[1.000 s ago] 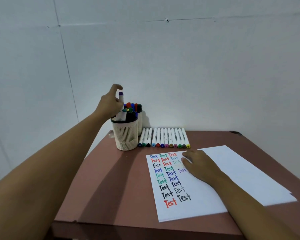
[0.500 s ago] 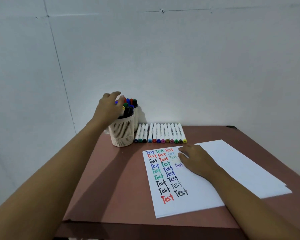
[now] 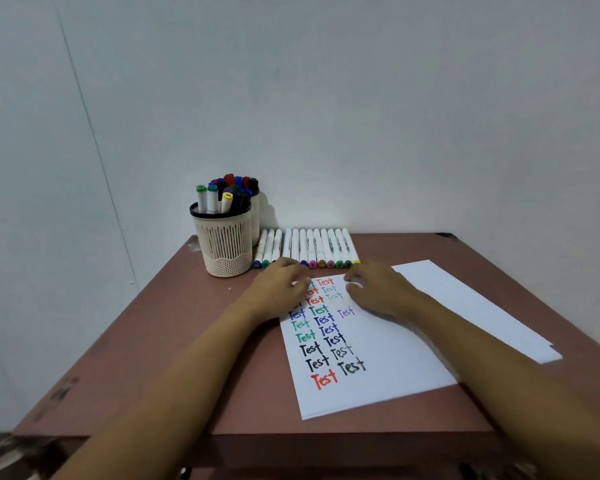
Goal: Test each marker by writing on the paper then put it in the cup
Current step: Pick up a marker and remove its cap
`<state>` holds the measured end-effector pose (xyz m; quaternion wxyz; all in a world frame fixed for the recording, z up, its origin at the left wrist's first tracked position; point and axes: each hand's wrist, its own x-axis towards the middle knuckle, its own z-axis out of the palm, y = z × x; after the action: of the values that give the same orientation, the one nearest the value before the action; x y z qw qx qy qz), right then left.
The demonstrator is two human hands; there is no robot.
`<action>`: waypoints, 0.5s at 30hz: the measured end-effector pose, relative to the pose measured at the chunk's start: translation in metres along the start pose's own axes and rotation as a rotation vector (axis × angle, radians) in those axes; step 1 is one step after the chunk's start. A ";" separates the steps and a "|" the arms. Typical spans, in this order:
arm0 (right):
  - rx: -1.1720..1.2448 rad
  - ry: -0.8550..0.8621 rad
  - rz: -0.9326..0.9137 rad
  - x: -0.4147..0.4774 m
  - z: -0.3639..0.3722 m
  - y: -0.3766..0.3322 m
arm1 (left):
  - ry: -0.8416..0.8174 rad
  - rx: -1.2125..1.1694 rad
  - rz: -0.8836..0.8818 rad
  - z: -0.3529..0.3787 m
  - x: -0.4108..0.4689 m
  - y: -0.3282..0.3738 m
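A cream ribbed cup (image 3: pixel 226 244) stands at the table's back left with several capped markers in it. To its right a row of white markers (image 3: pixel 309 247) lies against the wall, coloured caps toward me. The paper (image 3: pixel 371 372) carries several coloured "Test" words. My left hand (image 3: pixel 280 289) hovers over the paper's top left corner, just in front of the row's caps, fingers relaxed and holding nothing. My right hand (image 3: pixel 378 289) rests flat on the paper's upper part, to the right of the writing.
A second cup (image 3: pixel 256 216) full of markers stands behind the first, against the white wall. Another white sheet (image 3: pixel 471 306) lies under and to the right of the written one. The brown table (image 3: pixel 174 344) ends close in front of me.
My left hand let the purple-capped marker go into the cup, then came down and right to the paper's top corner by the marker row. The right hand stayed on the paper.
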<state>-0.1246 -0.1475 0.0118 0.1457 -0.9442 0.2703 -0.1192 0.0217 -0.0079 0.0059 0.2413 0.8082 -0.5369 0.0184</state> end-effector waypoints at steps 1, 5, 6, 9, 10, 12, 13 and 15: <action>0.086 0.013 0.046 0.006 -0.004 0.000 | -0.043 0.001 -0.008 0.002 -0.001 -0.001; 0.170 0.167 0.192 0.037 -0.016 -0.002 | -0.110 0.043 -0.029 0.004 -0.003 0.000; 0.157 0.181 0.228 0.044 -0.017 -0.002 | -0.108 0.047 -0.029 0.004 -0.003 0.000; 0.150 0.187 0.314 0.055 -0.012 0.001 | -0.099 0.042 -0.023 0.004 -0.003 0.000; 0.147 0.186 0.328 0.056 -0.009 0.002 | -0.100 0.043 -0.023 0.004 -0.003 0.000; 0.116 0.181 0.330 0.058 -0.002 0.002 | -0.110 0.051 -0.026 0.004 -0.003 0.000; 0.085 0.182 0.329 0.059 0.002 0.002 | -0.113 0.055 -0.027 0.004 -0.003 0.000; 0.024 0.211 0.350 0.061 0.008 0.002 | -0.115 0.059 -0.030 0.004 -0.003 0.001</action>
<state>-0.0726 -0.1809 0.0130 0.1465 -0.8631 0.4428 -0.1937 0.0188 -0.0077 0.0019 0.1861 0.8227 -0.5369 -0.0159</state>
